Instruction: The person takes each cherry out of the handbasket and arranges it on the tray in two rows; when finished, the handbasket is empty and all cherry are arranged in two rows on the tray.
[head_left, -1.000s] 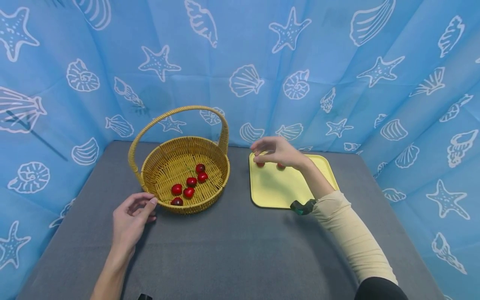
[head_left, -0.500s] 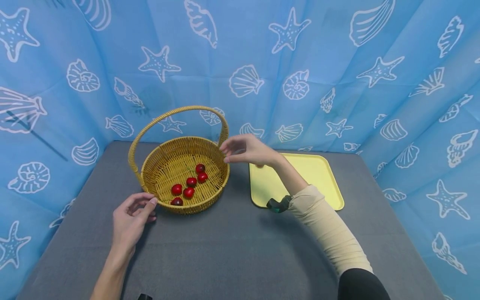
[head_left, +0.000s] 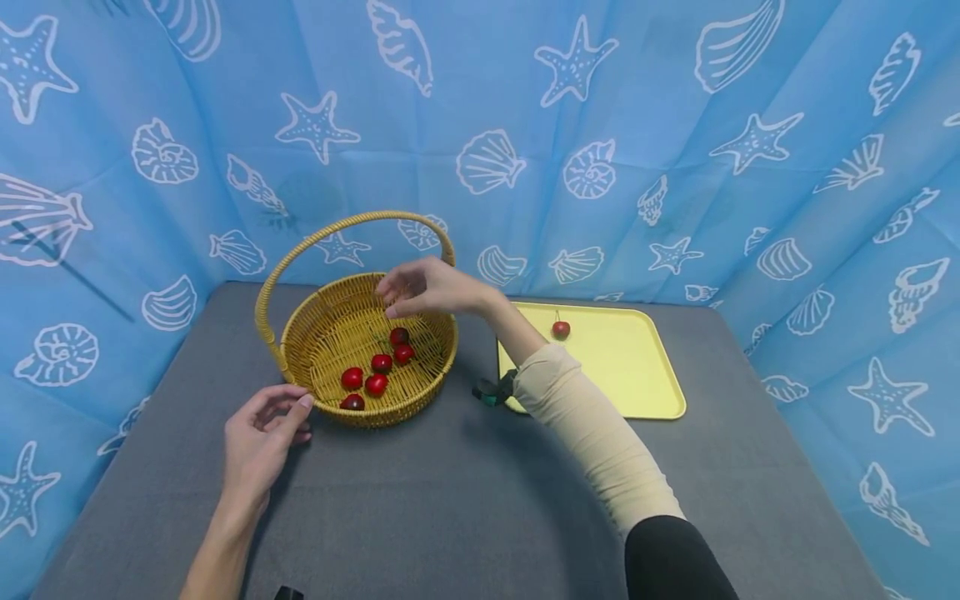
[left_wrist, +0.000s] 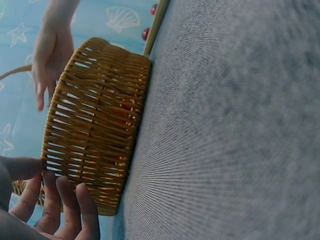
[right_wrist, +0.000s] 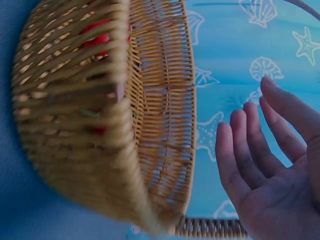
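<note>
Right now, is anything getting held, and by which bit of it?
The left grip pinches the basket by its rim, at the near left side. The right grip, above the basket, shows nothing held.

Through my left wrist camera the scene lies on its side. My left hand point(left_wrist: 55, 210) pinches the rim of a round, golden-brown woven basket point(left_wrist: 95, 115), thumb on the edge and fingers bent near its outer wall. Bits of red point(left_wrist: 124, 114) show through the slats. Beyond the rim I see my right hand point(left_wrist: 52, 55), its fingers reaching past the edge. Two small, round, dark-red fruits point(left_wrist: 145, 34) sit by a thin yellowish strip point(left_wrist: 158, 21). Grey cloth covers the bench point(left_wrist: 230, 120); behind hangs a pale-blue curtain with white seashells and starfish point(left_wrist: 95, 15).
</note>
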